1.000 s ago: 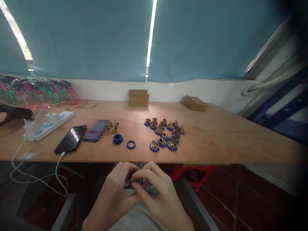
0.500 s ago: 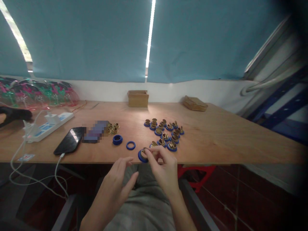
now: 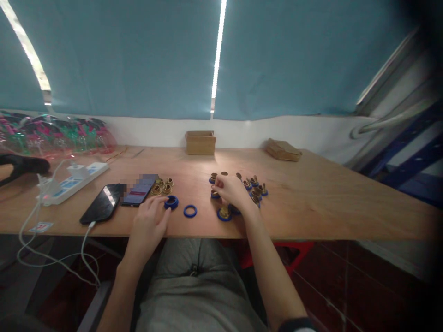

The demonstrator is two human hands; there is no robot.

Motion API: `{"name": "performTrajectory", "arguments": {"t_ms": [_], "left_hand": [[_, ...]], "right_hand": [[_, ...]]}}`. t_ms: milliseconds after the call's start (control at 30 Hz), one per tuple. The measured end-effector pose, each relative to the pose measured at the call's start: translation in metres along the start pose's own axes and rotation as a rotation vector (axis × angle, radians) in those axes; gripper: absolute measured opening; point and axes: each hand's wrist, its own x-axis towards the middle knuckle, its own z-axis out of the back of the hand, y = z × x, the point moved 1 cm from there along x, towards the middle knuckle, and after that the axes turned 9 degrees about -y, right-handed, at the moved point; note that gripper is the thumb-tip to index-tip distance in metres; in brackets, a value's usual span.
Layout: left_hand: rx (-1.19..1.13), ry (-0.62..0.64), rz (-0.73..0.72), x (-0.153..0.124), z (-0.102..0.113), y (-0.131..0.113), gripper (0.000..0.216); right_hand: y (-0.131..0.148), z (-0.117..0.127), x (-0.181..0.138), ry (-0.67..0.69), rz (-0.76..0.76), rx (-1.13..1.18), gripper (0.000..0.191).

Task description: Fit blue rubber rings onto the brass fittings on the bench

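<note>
My right hand (image 3: pixel 231 190) is over the cluster on the table, its fingertips pinched at a small brass fitting with a lid and a blue ring (image 3: pixel 215 195). The fingers cover part of that fitting. Around it stand several more lidded brass fittings with blue rings (image 3: pixel 224 213); some are behind the hand. My left hand (image 3: pixel 149 221) is at a small stack of blue rings (image 3: pixel 171 203), thumb and index finger apart at its left edge. A single blue ring (image 3: pixel 190 211) lies flat to the right of the stack. Brass fittings without rings (image 3: pixel 167 188) sit just behind.
Two phones (image 3: pixel 103 203) (image 3: pixel 140 191) lie at the left, one with a white cable. Beyond them is a white power strip (image 3: pixel 76 183). A small cardboard box (image 3: pixel 200 144) and a crumpled brown paper bag (image 3: pixel 283 150) stand at the back, clear plastic bottles (image 3: pixel 55 136) at the far left.
My right hand has carried a ringed brass fitting from the table's front edge forward to the cluster's left side. My left hand has moved forward and left to the blue ring stack.
</note>
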Motion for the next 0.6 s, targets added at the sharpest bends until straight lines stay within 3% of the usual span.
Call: {"name": "performTrajectory", "arguments": {"t_ms": [167, 300, 467, 600], "left_hand": [[-0.009, 0.061, -0.016, 0.024, -0.019, 0.010, 0.025], [-0.009, 0.050, 0.021, 0.020, -0.024, 0.009, 0.022], [-0.040, -0.034, 0.074, 0.014, -0.021, 0.002, 0.025], [-0.067, -0.125, 0.085, 0.007, -0.017, 0.000, 0.029]], "right_hand": [[-0.001, 0.003, -0.006, 0.035, -0.031, -0.140, 0.022], [0.007, 0.009, -0.011, -0.027, -0.069, -0.192, 0.009], [0.036, 0.009, -0.023, -0.148, -0.052, -0.133, 0.015], [0.069, -0.008, -0.042, -0.102, 0.064, 0.011, 0.012]]}}
